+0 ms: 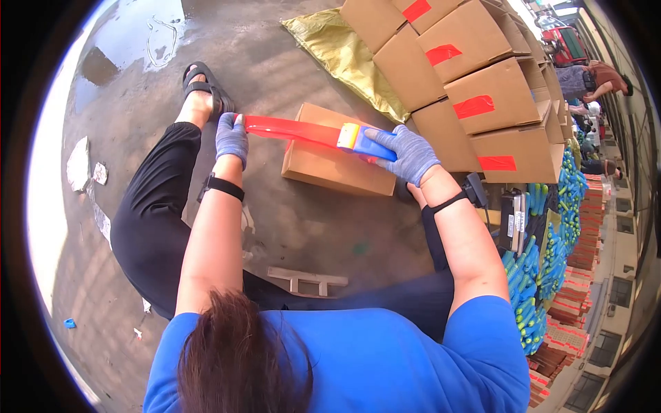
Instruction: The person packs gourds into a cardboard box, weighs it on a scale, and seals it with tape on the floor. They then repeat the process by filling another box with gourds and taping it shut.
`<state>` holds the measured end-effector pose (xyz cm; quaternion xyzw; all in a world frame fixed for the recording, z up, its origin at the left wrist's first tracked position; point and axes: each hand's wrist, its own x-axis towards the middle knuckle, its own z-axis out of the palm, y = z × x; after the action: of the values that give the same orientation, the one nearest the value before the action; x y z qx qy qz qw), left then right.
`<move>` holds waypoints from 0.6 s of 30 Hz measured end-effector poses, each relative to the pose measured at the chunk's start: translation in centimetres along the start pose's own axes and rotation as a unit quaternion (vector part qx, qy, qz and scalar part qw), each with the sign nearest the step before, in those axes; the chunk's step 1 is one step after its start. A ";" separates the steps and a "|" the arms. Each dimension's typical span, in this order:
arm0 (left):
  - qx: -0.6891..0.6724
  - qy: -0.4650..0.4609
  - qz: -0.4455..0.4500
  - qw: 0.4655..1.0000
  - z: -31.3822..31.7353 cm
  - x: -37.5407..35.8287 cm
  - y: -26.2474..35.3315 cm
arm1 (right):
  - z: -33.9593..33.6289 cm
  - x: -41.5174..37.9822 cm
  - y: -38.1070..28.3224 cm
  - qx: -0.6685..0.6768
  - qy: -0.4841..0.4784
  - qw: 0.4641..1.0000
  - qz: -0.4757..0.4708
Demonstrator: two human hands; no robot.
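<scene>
Red tape stretched between two gloved hands above a carton on the concrete floor.

The concrete floor (310, 227) carries everything; a stack of cardboard boxes (482, 89) marked with red tape patches is seen toward its far right side, with a yellow sack (344, 55) lying just beside the stack. A single flat carton (330, 162) lies on the floor in front of the stack, directly under the hands. A strip of red tape (289, 129) is held taut above it. The tape dispenser (354, 140) is gripped by the right hand (406, 153), fingers closed around it. The free end of the tape is pinched by the left hand (232, 136), closed on it.
</scene>
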<state>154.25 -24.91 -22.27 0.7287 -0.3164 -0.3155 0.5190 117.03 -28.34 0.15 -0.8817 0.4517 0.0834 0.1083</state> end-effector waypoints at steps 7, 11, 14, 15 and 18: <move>-0.229 0.045 -0.164 0.958 5.4 -0.7 -7.0 | 0.6 1.8 -2.3 -0.076 -0.061 0.995 0.005; -0.041 -0.016 -0.146 0.988 9.6 -0.8 -14.2 | 0.5 2.2 -2.0 -0.072 -0.079 0.994 0.008; -0.233 0.014 -0.340 0.911 9.6 -3.2 -7.7 | 0.6 2.0 -1.8 -0.046 -0.070 0.996 -0.002; -0.307 0.068 -0.385 0.868 8.9 -3.6 -4.3 | 0.5 2.1 -1.6 -0.032 -0.053 0.998 -0.013; -0.224 0.131 -0.352 0.899 8.0 -0.5 -4.0 | 0.9 2.2 -0.9 -0.039 -0.054 0.998 -0.017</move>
<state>148.15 -27.93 -28.11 0.6918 0.1111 -0.4418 0.5602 119.00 -29.27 -1.18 -0.8870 0.4266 0.1464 0.0997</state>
